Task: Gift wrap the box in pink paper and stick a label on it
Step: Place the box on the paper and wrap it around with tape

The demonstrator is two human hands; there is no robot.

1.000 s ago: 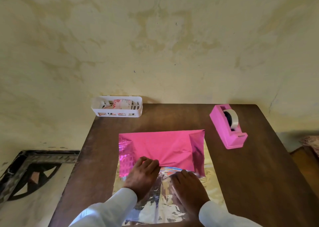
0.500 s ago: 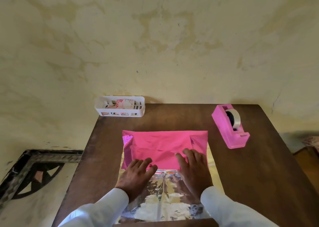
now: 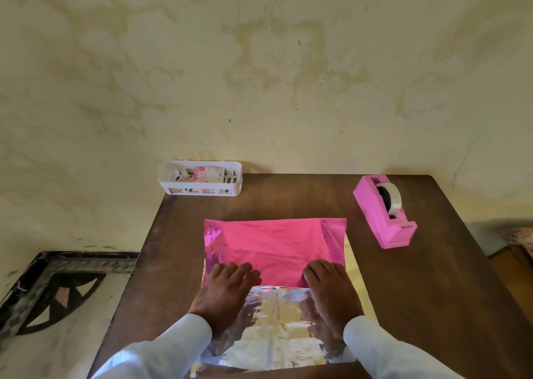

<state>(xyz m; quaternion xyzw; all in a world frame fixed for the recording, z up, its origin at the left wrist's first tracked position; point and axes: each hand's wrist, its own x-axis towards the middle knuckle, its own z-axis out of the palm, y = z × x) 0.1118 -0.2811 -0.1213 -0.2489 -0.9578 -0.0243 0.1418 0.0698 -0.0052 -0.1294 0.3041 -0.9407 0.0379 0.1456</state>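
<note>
A shiny pink wrapping paper lies folded over the box, which is fully hidden beneath it, on the brown table. The paper's silver underside spreads toward me. My left hand presses flat on the near left edge of the pink fold. Over at the near right edge, my right hand presses flat with straight fingers. A white basket holding floral labels stands at the table's back left corner.
A pink tape dispenser with a roll of clear tape stands at the back right of the table. A yellowish wall rises right behind the table. A dark patterned floor border lies to the left.
Both hands slid apart along the near edge of the pink fold, left hand leftward and right hand rightward, smoothing the paper flatter over the box.
</note>
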